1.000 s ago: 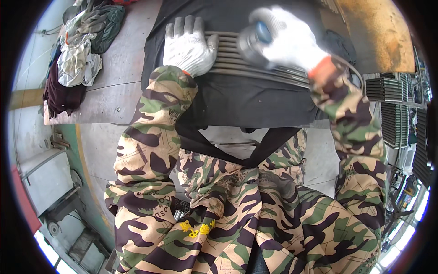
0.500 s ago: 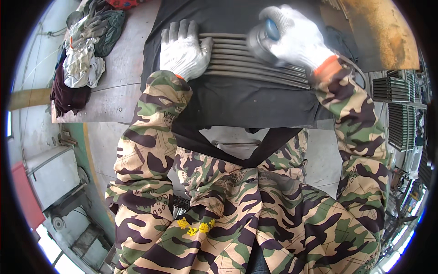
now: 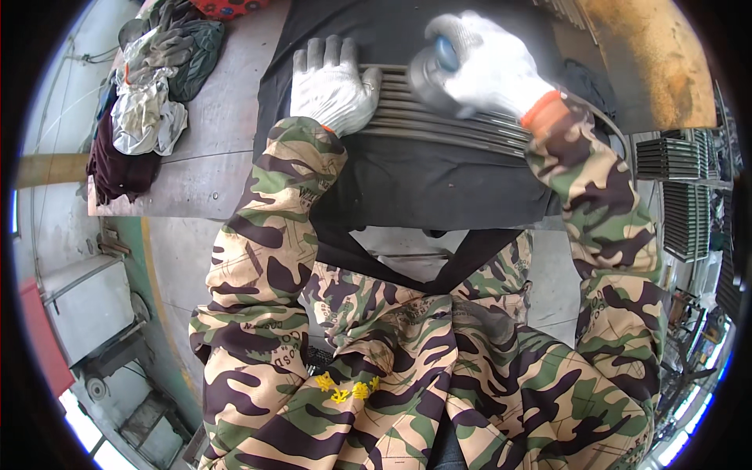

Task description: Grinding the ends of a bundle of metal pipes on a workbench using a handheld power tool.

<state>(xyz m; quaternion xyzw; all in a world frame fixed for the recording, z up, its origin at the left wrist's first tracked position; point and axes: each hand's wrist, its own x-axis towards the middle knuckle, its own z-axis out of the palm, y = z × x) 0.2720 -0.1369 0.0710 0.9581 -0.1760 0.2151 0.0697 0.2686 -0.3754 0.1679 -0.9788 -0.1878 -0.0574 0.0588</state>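
Observation:
A row of several thin metal rods point(image 3: 392, 114) lies side by side on a black cloth point(image 3: 423, 180) over the table. Across their left ends my gloved left hand point(image 3: 335, 86) rests flat, fingers stretched out and pointing away from me. My right hand point(image 3: 493, 66), also in a white glove with an orange cuff, is closed round the blue top of a round hand-held sander point(image 3: 429, 84). The sander's grey disc sits over the middle of the rods, close to my left thumb, and is blurred by motion. My right hand hides part of the rods beneath it.
A heap of rags and gloves point(image 3: 149, 94) lies on the table's left. At the far right is a rusty brown board point(image 3: 658, 63), and a hose point(image 3: 615, 129) runs by my right wrist. Stacks of metal bars point(image 3: 681, 219) stand to the right.
The sander in my right hand has moved left along the rods, nearer to my left hand. My left hand stays flat on the rods, while the whole view has shifted slightly.

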